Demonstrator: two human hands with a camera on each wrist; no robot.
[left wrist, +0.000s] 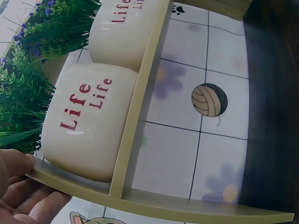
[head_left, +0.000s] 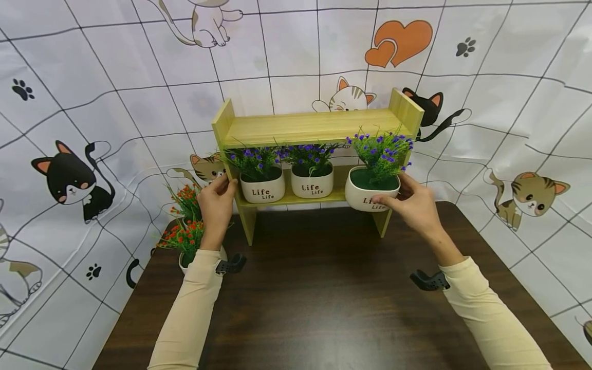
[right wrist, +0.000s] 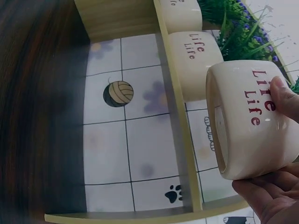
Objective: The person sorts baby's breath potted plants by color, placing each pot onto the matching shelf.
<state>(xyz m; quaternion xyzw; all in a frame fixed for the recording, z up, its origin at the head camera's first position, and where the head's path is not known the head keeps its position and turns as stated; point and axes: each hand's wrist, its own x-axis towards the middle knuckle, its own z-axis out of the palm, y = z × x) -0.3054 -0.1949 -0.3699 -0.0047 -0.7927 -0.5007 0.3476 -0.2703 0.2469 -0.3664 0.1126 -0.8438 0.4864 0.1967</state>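
Observation:
My right hand (head_left: 413,203) grips a white flower pot (right wrist: 254,119) lettered "Life Life", thumb on its front and fingers round its side. Purple flowers and green leaves fill it. In the head view this pot overlaps the right end of the wooden shelf's (head_left: 314,126) lower board. With thumb and fingers, my left hand (head_left: 217,203) holds the edge of the shelf's left side panel (left wrist: 74,186). Two matching pots stand on the lower board: a left pot (head_left: 263,190) close to that panel and a middle pot (head_left: 312,184) beside it.
Pots with orange-red flowers (head_left: 182,234) stand on the dark wooden table (head_left: 314,298) at left, partly behind my left forearm. Behind the shelf hangs a white sheet (head_left: 296,56) printed with cats and grid lines. The shelf's top board (head_left: 314,123) overhangs the pots.

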